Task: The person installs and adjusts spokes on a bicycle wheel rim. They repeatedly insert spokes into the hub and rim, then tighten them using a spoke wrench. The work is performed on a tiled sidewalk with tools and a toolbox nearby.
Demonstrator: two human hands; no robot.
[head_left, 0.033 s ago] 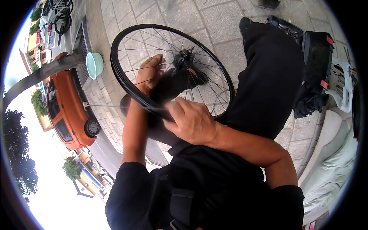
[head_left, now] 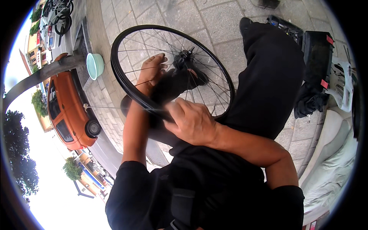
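Note:
A black bicycle wheel (head_left: 229, 82) with thin spokes and a dark hub (head_left: 183, 60) leans tilted over my lap, between my legs. Closed at the rim's near edge is my right hand (head_left: 194, 123), its thumb and fingers on the rim; the fingertips are partly hidden and a little blurred. My left forearm passes behind the rim. Through the spokes I see my left hand (head_left: 152, 71), palm turned inward, fingers loosely curled and apart, nothing visible in them. A thin line runs left from near the rim to a small pale knob (head_left: 86, 106); whether a hand holds it I cannot tell.
A pale green basin (head_left: 95, 66) stands on the paving at left, by a tree trunk (head_left: 42, 74). Beyond are an orange car (head_left: 67, 111) and parked bicycles. On the right lie a black case (head_left: 317, 57), tools and a white frame-like part (head_left: 347, 86) beside a pale cloth (head_left: 331, 165).
Almost nothing differs. The left hand has shifted very slightly right, and the thin line at left sits a touch lower. The right hand stays on the rim.

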